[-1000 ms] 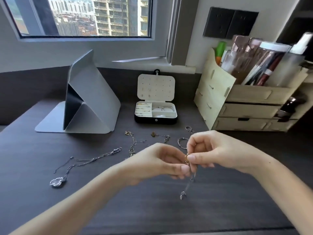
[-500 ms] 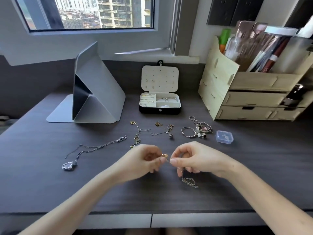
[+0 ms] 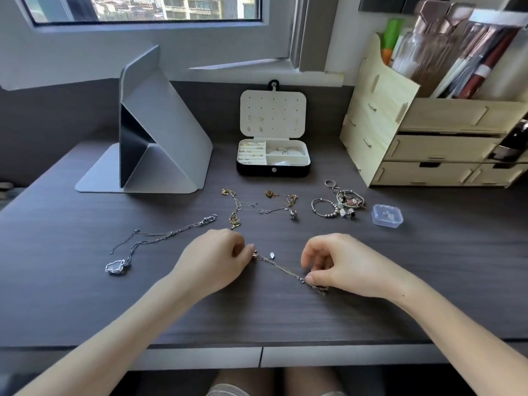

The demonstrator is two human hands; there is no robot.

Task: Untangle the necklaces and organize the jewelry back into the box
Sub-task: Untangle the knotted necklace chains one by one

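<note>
1. The desk (image 3: 85,295) carried all the jewelry, spread loose between the hands and the back wall.
2. The jewelry box (image 3: 273,168) stood open at 12 o'clock from the hands and well apart from them, lid upright. A few pieces already lay in its compartments.
3. The left hand (image 3: 213,260) and right hand (image 3: 347,265) sat low over the desk's near half. The left fingers were curled in, pinching one end of a thin chain (image 3: 281,268) at a small rose-coloured piece. The right thumb and forefinger pinched the same chain further along, the other fingers loosely curled above it.
4. The chain ran from 10 o'clock to 4 o'clock between the two pinches, and a small bunch of slack trailed past the right fingers.
5. The step in hand looked to be drawing the strands apart. It called for light tension only, since a hard pull would likely tighten any knot. Laying the chain flat and teasing the bunch open from the right end seemed the safer way.
6. A gold chain (image 3: 235,212) lay just beside the left knuckles at 12 o'clock, and a silver necklace (image 3: 160,237) lay at 9 o'clock. Keeping the worked chain clear of both would avoid a fresh snag.
7. A pale pendant (image 3: 271,255) sat just beside the chain's middle. Whether it hung from the chain could not be told.
</note>
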